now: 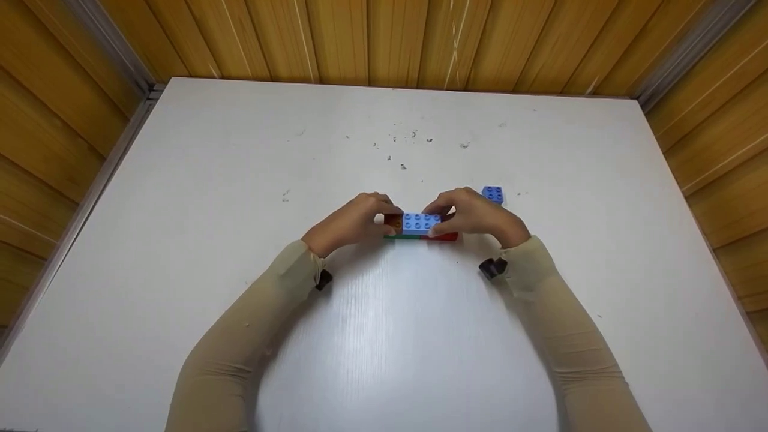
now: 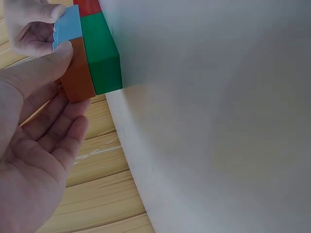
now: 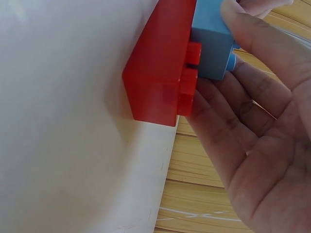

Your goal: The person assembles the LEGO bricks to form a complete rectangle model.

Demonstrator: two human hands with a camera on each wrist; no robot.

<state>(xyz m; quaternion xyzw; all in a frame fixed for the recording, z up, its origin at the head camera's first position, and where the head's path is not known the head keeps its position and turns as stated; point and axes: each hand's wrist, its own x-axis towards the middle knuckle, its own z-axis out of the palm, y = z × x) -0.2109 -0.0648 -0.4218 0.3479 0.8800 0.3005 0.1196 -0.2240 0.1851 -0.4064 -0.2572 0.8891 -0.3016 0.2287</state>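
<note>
On the table a row of toy building bricks lies between both hands. The lower layer has a green brick [image 2: 102, 56] on the left and a red brick [image 3: 158, 58] on the right. On top sit an orange-brown brick [image 2: 78, 73] and, beside it, a light blue brick [image 1: 422, 222] with studs up. My left hand [image 1: 358, 221] pinches the orange-brown brick, thumb on its near face and fingers behind. With thumb and fingers, my right hand [image 1: 474, 213] grips the light blue brick. Uncovered studs of the red brick show at its right end in the right wrist view.
A separate darker blue brick [image 1: 493, 194] lies just beyond the right hand. The white table [image 1: 372, 336] carries small dark marks toward its far side. Wood-patterned panels [image 1: 393, 45] stand along the back and sides.
</note>
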